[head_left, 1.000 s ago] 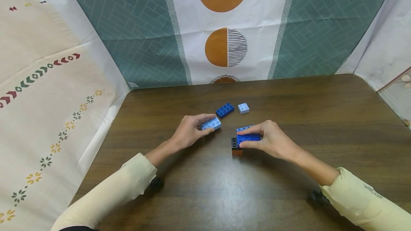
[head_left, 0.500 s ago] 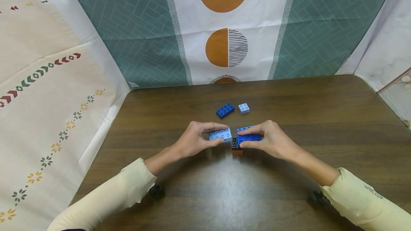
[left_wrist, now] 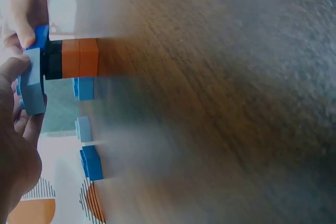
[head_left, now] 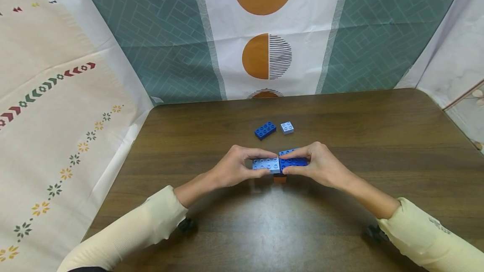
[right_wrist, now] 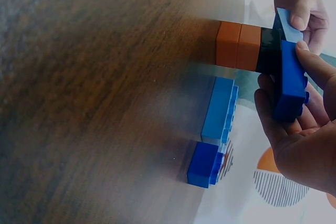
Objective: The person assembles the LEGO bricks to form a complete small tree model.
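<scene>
My left hand (head_left: 235,169) pinches a light blue toy building brick (head_left: 265,164) between thumb and fingers. Beside it, the right hand (head_left: 321,165) grips a blue brick (head_left: 295,162) by its long sides. The two bricks meet end to end over a small tower. Seen from the left wrist, that tower has a black brick (left_wrist: 53,60) on top of two orange bricks (left_wrist: 80,57), standing upright on the table. From the right wrist, the blue brick (right_wrist: 290,80) sits against the black brick's top and juts out past it. The light blue brick juts out the opposite way.
Just behind the tower lies a medium blue brick (right_wrist: 218,109), partly covered by the right hand in the head view. Farther back are a dark blue brick (head_left: 265,130) and a small pale blue brick (head_left: 287,127). Patterned cloth (head_left: 170,45) hangs behind the wooden table (head_left: 189,125).
The left hand has carried the light blue brick rightward and toward me, from beside the dark blue brick to over the black brick, against the blue one. The right hand has stayed put.
</scene>
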{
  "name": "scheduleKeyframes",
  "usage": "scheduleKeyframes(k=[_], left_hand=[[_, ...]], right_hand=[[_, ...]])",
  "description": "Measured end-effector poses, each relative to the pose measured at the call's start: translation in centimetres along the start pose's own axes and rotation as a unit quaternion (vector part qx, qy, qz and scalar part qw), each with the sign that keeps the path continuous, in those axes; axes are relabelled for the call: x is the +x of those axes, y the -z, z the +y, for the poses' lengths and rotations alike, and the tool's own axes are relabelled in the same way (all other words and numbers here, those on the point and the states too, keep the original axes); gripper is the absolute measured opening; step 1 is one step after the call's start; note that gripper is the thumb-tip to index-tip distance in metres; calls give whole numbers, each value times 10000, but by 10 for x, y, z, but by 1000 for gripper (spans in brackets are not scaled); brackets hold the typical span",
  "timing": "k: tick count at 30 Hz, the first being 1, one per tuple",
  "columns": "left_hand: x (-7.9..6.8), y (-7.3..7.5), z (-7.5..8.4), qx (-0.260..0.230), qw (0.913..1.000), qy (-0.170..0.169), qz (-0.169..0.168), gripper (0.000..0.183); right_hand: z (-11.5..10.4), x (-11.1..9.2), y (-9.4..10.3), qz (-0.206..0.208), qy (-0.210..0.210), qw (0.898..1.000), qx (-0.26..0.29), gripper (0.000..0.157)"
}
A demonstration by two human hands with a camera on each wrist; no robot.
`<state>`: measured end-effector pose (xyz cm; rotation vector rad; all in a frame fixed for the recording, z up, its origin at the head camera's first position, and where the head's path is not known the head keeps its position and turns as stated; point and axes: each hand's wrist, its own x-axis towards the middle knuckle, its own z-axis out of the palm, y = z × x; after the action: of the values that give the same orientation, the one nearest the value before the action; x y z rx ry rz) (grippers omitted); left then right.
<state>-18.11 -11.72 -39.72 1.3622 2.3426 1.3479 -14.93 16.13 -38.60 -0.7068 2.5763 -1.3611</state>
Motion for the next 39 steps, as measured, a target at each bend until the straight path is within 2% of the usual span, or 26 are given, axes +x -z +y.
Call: scheduleKeyframes(k=[10, 20, 29, 35, 39], left_hand=[[4, -4, 3, 156, 9998, 36, 102, 39], [3, -18, 0, 154, 9983, 142, 548, 37], [0, -28, 1, 414, 9953, 252, 841, 37], [-2, -33, 4, 456, 9931, 462, 975, 37], [-4, -37, 4, 260, 9916, 643, 1088, 35]], right_hand=[[0, 1, 0, 87, 28, 9999, -95, 34], [1, 2, -1, 70, 107, 9999, 13, 33], [3, -2, -4, 172, 169, 9997, 63, 34], [5, -2, -5, 205, 176, 9996, 113, 35], [6, -3, -7, 234, 178, 9994, 162, 36]])
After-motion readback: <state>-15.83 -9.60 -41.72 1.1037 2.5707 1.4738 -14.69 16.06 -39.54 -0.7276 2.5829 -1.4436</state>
